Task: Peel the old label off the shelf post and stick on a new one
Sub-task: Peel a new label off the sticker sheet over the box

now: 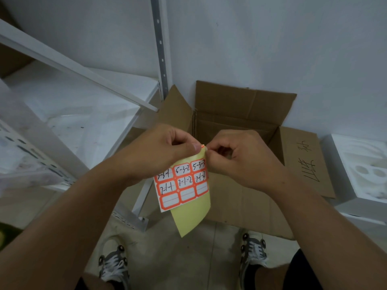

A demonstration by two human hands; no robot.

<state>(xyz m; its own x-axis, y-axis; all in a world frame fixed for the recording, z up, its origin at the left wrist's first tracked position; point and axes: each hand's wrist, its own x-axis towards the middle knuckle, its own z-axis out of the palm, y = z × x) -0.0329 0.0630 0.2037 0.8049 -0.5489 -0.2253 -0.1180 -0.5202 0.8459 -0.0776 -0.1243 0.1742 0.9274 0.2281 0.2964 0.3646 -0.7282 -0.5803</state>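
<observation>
- An open cardboard box stands on the floor against the white wall, its flaps folded outward.
- The right flap lies flat and carries black handwritten characters.
- A white foam packing block with round hollows sits just right of that flap.
- A pair of grey-and-white laced sneakers stands on the pale tiled floor.
- A clear plastic sheet lies crumpled at the left edge.
</observation>
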